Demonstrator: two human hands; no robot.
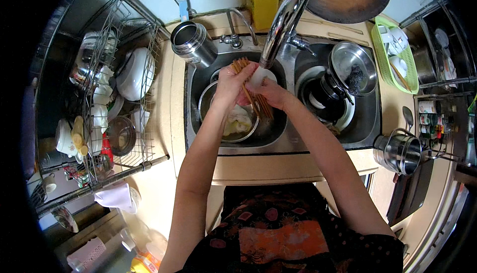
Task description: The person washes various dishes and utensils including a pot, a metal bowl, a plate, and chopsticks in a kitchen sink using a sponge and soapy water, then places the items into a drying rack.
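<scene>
A bundle of brown chopsticks (264, 108) slants between my hands over the left sink basin (273, 130), under the chrome faucet (279, 27). My left hand (231, 83) is closed around its upper part. My right hand (271, 93) closes on the lower part, with the tips pointing down and toward me. Something white (262, 76) shows between the hands; I cannot make out what it is. Below them, a round metal pot (203, 108) sits in the basin with a pale, wet cloth-like lump (238, 120) in it.
The right basin (368, 136) holds dark and white dishes and a metal bowl (343, 57) with a dark scrubber. A steel thermos (191, 42) stands behind the left basin. Stacked pots (397, 151) and a green basket (413, 82) are at the right; a wire dish rack (144, 161) is at left.
</scene>
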